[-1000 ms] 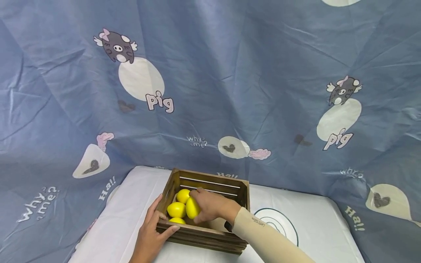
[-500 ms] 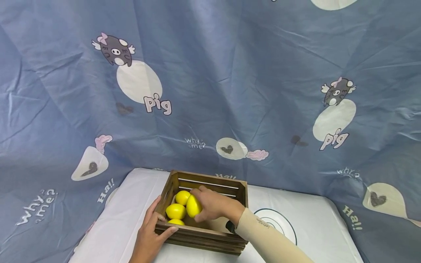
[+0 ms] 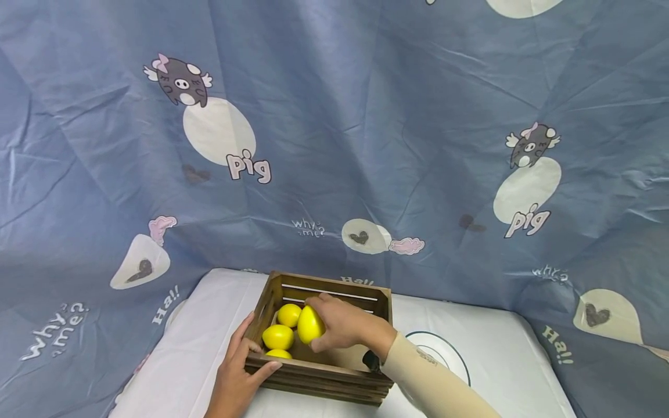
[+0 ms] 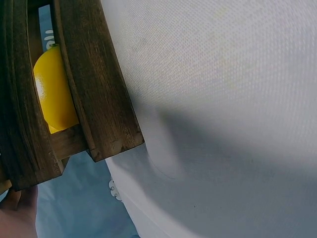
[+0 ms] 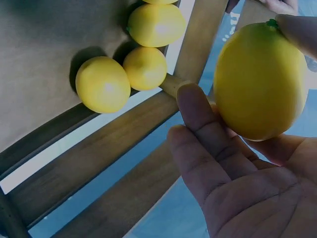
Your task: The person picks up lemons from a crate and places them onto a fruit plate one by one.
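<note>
My right hand (image 3: 342, 325) holds a yellow lemon (image 3: 310, 325) between thumb and fingers, inside the slatted wooden crate (image 3: 324, 367). In the right wrist view the held lemon (image 5: 260, 82) has a green stem tip, and two fingers (image 5: 198, 111) stretch out beneath it. Several other lemons (image 3: 278, 337) lie together at the crate's left end. My left hand (image 3: 235, 371) grips the crate's front left corner, thumb along the front rim and fingers at the left side. Through the slats in the left wrist view, one lemon (image 4: 54, 91) shows.
A white plate with dark green rings (image 3: 449, 354) lies right of the crate, partly behind the right forearm. White cloth (image 3: 502, 348) covers the table. A blue patterned curtain (image 3: 334, 145) hangs close behind and at both sides.
My right hand has lifted the lemon slightly and drawn it a little rightward, away from the others. My left hand keeps its hold on the crate corner. The head view has shifted slightly.
</note>
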Demonstrator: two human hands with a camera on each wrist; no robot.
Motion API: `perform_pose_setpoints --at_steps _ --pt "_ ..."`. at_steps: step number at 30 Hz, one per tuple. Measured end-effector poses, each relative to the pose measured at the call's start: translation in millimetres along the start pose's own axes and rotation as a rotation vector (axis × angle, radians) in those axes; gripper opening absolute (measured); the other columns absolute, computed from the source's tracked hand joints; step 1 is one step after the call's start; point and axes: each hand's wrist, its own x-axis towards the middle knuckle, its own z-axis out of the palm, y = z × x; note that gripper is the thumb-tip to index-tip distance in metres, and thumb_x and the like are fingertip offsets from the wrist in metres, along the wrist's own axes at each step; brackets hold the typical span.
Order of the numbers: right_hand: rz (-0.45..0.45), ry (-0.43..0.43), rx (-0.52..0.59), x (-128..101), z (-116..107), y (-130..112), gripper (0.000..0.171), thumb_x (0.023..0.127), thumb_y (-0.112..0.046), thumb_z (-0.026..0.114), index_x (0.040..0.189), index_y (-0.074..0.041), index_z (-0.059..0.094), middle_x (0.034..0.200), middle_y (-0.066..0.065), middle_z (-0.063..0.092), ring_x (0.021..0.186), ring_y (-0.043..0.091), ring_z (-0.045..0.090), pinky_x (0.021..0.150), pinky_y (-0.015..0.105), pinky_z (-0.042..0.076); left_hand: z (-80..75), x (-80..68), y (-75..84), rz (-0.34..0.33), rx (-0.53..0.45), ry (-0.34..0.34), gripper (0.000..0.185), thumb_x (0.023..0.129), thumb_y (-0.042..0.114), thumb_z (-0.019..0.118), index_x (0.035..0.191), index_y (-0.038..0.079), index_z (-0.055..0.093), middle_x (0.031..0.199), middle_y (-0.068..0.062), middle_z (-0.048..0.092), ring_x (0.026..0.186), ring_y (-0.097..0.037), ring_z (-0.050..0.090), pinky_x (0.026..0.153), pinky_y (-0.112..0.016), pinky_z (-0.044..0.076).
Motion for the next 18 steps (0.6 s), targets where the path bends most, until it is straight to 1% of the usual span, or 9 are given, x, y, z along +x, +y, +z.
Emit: perform_pose_setpoints --at_steps 5,10,14,18 --pt "-0.012 0.025 0.002 -4.7 -3.1 -1.1 0.081 0.078 -0.032 0.083 0.148 -0.005 0.05 0.113 -0.002 0.055 0.086 0.009 0.054 0.075 0.023 0.049 0.6 -0.1 -0.6 0.012 0.004 0.006 0.042 0.085 0.032 0.09 0.095 0.022 0.051 0.169 0.009 0.029 0.144 -0.038 0.042 0.098 -0.06 0.049" --pt "-0.019 0.046 -0.013 -10.3 -6.6 -2.5 0.081 0.077 -0.033 0.082 0.147 -0.006 0.051 0.115 -0.001 0.056 0.086 0.009 0.055 0.074 0.023 0.049 0.7 0.1 -0.4 0.02 0.015 0.011 0.042 0.085 0.032 0.09 0.095 0.023 0.051 0.169 0.008 0.029 0.144 -0.038 0.043 0.096 -0.059 0.051" --pt "-0.031 0.063 -0.032 -15.7 -8.7 -3.1 0.08 0.078 -0.034 0.081 0.147 -0.006 0.051 0.116 0.0 0.056 0.086 0.009 0.055 0.075 0.023 0.049 1.0 0.4 0.2 0.015 0.019 0.011 0.041 0.085 0.033 0.09 0.095 0.023 0.051 0.168 0.007 0.03 0.144 -0.039 0.044 0.095 -0.06 0.052" --pt "-0.028 0.07 -0.025 -22.5 -11.6 -3.6 0.081 0.077 -0.035 0.081 0.147 -0.007 0.051 0.116 0.0 0.055 0.085 0.009 0.055 0.074 0.023 0.05 1.6 0.8 -0.1 0.005 0.016 0.008 0.041 0.085 0.032 0.09 0.095 0.022 0.051 0.168 0.006 0.03 0.143 -0.039 0.044 0.093 -0.061 0.052"
